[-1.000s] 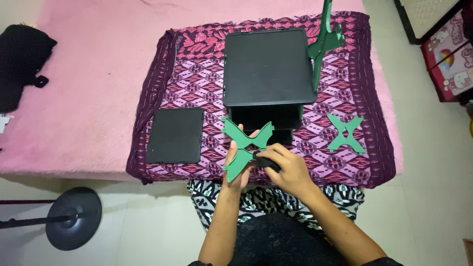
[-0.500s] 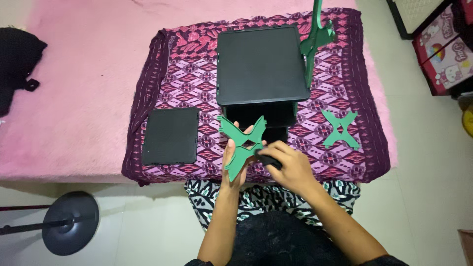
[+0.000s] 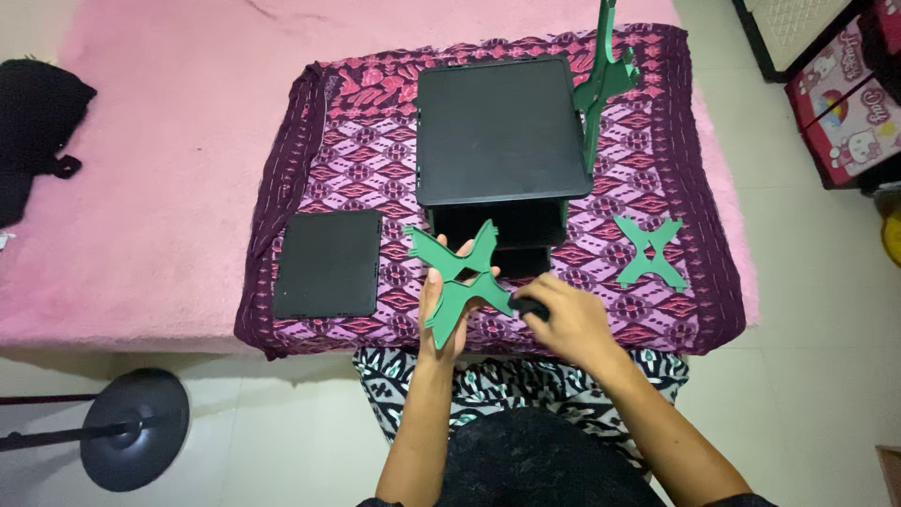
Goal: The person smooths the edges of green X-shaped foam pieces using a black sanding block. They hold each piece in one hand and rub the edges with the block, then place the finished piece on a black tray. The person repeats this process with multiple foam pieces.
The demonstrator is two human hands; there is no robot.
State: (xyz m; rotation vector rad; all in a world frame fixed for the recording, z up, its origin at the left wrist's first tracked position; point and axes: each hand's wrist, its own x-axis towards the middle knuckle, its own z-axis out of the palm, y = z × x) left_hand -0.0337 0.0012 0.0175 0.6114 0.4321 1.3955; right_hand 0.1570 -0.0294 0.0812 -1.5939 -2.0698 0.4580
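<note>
Change since earlier: little has moved; the green X-shaped piece (image 3: pixel 462 282) sits a touch higher in the left hand (image 3: pixel 447 314), and the right hand (image 3: pixel 563 319) stays pressed against its lower right arm.
Left hand: grasping the green X-shaped piece from underneath, palm behind it, fingers up along the crossing, so the flat face tilts toward the camera and stays steady.
Right hand: curled over a small dark object (image 3: pixel 531 307) at the tip of the piece's arm; whether it grips that object or only presses on it, I cannot tell.
Where the piece is: lifted just above the near edge of the patterned cloth (image 3: pixel 375 160), right in front of the black shelf unit (image 3: pixel 496 131).
Shelf unit: stands in the middle of the cloth, open side facing the person, so its slots are within easy reach.
Other parts: a black flat panel (image 3: pixel 328 263) lies to the left, a second green X piece (image 3: pixel 649 253) lies flat to the right, and a tall green upright (image 3: pixel 601 84) stands at the shelf's right rear corner.
Bed: the pink bed (image 3: pixel 169 188) carries it all; a black garment (image 3: pixel 38 122) rests at its far left.
Edges: both hands hang over the bed's near edge, above the person's lap.
Open room: bare cloth between the panel and the shelf, and between the shelf and the flat green piece.
Floor: a round black stand base (image 3: pixel 131 427) sits at lower left, well apart from the hands.
</note>
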